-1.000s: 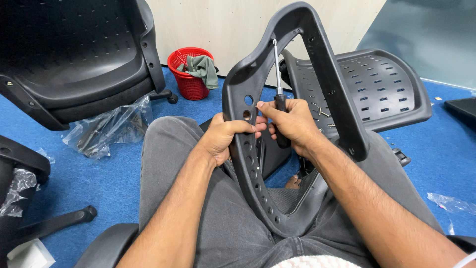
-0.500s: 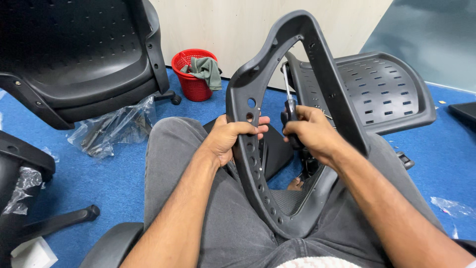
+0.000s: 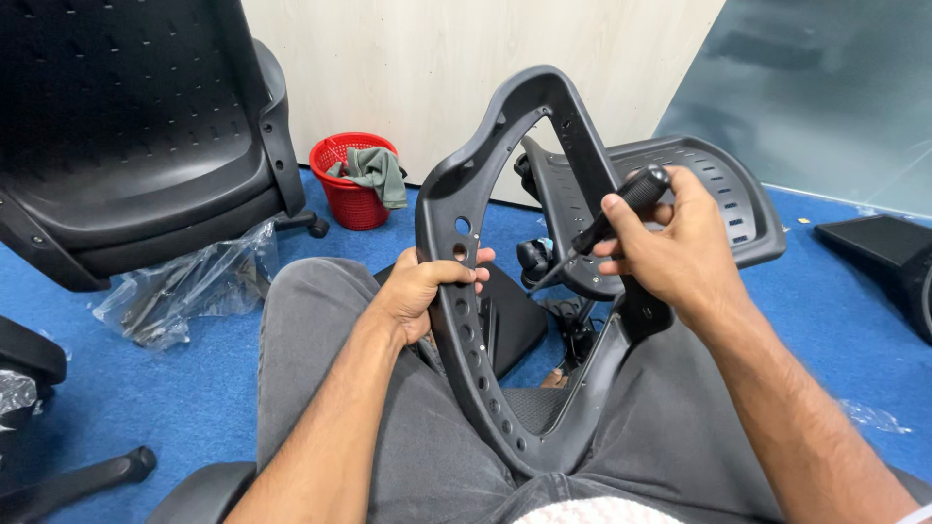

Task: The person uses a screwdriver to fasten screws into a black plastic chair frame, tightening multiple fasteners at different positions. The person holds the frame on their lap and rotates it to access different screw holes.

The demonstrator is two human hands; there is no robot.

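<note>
A black plastic chair-back frame with a row of holes stands upright on my lap. My left hand grips its left rail just below two larger holes. My right hand holds a black-handled screwdriver in front of the frame's right rail; the handle points up and right, and the thin shaft slants down and left into the frame's opening. The tip touches nothing that I can see.
A black perforated seat pan lies on the blue carpet behind the frame. A large black chair shell leans at the left over a plastic bag. A red basket holding a green cloth stands by the wall.
My right hand has drawn back to the right and turned the screwdriver from upright to slanted, tip down-left. My left hand keeps its grip on the frame's left rail.
</note>
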